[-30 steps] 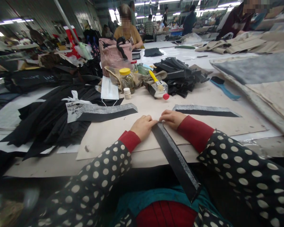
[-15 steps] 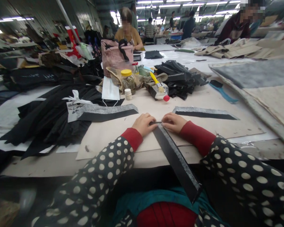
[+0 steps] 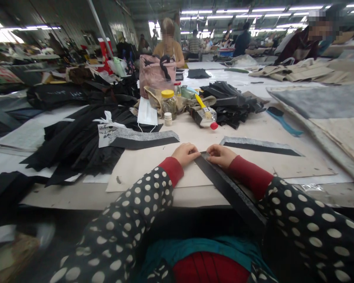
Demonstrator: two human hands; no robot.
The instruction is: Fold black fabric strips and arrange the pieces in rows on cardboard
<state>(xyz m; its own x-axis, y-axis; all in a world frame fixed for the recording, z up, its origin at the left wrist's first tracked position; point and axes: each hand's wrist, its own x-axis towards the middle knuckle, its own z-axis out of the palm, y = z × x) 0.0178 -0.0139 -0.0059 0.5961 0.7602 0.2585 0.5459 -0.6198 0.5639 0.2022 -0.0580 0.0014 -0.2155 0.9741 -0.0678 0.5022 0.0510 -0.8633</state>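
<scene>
Now: long black strip with a grey fuzzy band (image 3: 228,189) slants from the flat beige board (image 3: 147,169) past the table's near edge. Change over the last half second: its lower length has swung rightward, toward the polka-dot right sleeve (image 3: 301,208). Left hand (image 3: 186,154) pinches the strip's far end; right hand (image 3: 222,156) has fingertips curled at the same end, grip apparently light, exact contact unclear. Judgement: handling remains centred on that end, with the strip's angle altered.

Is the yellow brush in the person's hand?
No, the brush lies on the bottle, apart from the left hand and right hand.
</scene>
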